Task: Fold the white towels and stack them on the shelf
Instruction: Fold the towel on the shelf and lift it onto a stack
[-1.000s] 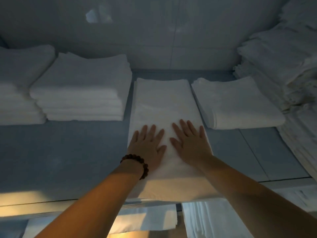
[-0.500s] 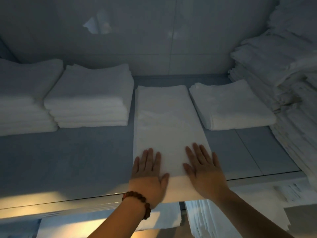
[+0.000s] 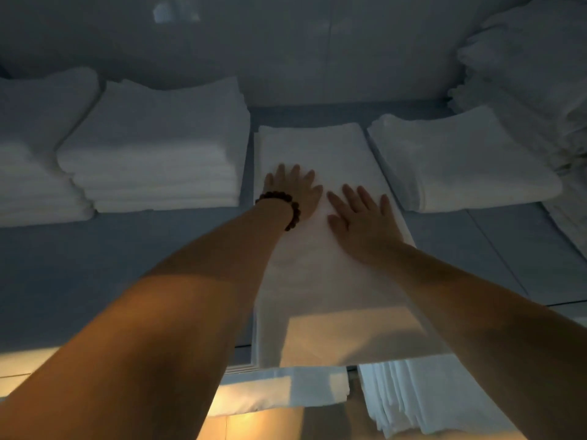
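Note:
A long folded white towel (image 3: 317,281) lies lengthwise in the middle of the grey shelf (image 3: 95,265), its near end hanging over the front edge. My left hand (image 3: 293,190), with a dark bead bracelet at the wrist, lies flat on the towel's middle with fingers spread. Just to its right, my right hand (image 3: 360,217) also presses flat on the towel. Both arms reach far forward over the shelf.
A stack of folded white towels (image 3: 152,154) stands left of the long towel, with another stack (image 3: 35,154) further left. One folded towel (image 3: 460,160) lies to the right. A tall pile of linen (image 3: 540,90) fills the right side. More towels (image 3: 428,395) sit on the level below.
Both hands slid from the towel's near end, by the shelf's front edge, forward to its middle. The left hand now lies further in than the right.

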`<state>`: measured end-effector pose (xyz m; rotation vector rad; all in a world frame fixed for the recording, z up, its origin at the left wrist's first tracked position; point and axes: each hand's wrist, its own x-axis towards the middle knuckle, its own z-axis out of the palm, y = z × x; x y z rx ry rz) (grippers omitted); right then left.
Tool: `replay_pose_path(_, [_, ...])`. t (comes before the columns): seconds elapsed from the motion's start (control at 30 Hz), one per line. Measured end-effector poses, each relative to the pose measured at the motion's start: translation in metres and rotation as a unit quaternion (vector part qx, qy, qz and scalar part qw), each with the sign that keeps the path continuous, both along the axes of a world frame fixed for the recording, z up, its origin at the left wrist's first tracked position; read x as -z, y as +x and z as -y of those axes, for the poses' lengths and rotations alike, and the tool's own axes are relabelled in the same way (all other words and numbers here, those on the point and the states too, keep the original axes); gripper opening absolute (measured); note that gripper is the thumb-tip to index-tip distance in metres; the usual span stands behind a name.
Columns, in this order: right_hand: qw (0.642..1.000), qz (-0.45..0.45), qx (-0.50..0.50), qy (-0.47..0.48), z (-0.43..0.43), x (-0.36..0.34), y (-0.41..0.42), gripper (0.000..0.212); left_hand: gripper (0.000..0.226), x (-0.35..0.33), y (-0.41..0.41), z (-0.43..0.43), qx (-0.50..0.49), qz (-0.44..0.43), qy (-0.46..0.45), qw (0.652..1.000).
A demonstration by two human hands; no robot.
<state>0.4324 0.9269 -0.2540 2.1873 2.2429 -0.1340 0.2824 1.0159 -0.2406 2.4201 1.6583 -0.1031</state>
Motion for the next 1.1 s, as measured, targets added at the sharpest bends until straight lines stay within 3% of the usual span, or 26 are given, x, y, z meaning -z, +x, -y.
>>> replay_pose_path(0.2, [1.0,-0.002,0.024,-0.016,0.012,-0.006,0.003,0.057,0.066,0.012,-0.024,0.019,-0.073,-0.053,0.054,0.994])
replay_pose_path(0.27, [1.0,-0.009,0.02,-0.016,0.023,-0.005,0.001,0.058,0.063,0.012,-0.008,0.038,-0.04,-0.026,0.07,0.996])
replay_pose_path(0.37, [1.0,-0.012,-0.003,-0.017,0.042,-0.002,0.003,0.059,0.059,0.018,0.004,0.064,0.029,0.013,0.059,0.998])
replay_pose_path(0.57, [0.999,-0.003,0.034,-0.031,0.084,-0.001,0.028,0.06,0.061,0.01,-0.006,0.075,-0.028,-0.003,0.04,0.999])
replay_pose_path(0.67, [0.998,0.008,0.039,-0.05,0.109,-0.007,0.032,0.059,0.066,0.008,-0.007,0.115,-0.003,0.0,-0.002,1.0])
replay_pose_path(0.77, [0.997,0.003,-0.072,-0.029,0.136,-0.013,0.028,0.059,0.073,0.009,-0.016,0.171,0.079,0.014,-0.033,0.996])
replay_pose_path(0.83, [0.988,0.007,-0.152,-0.035,0.156,-0.014,0.026,0.072,0.085,0.005,-0.026,0.203,0.107,0.016,-0.04,0.993])
replay_pose_path(0.97, [0.98,0.036,-0.186,-0.053,0.18,-0.009,0.038,0.107,0.113,0.001,-0.047,0.246,0.145,-0.067,-0.028,0.987])
replay_pose_path(1.1, [0.982,0.064,-0.177,-0.027,0.195,-0.005,0.046,0.105,0.108,0.0,-0.036,0.273,0.068,-0.109,-0.001,0.992])
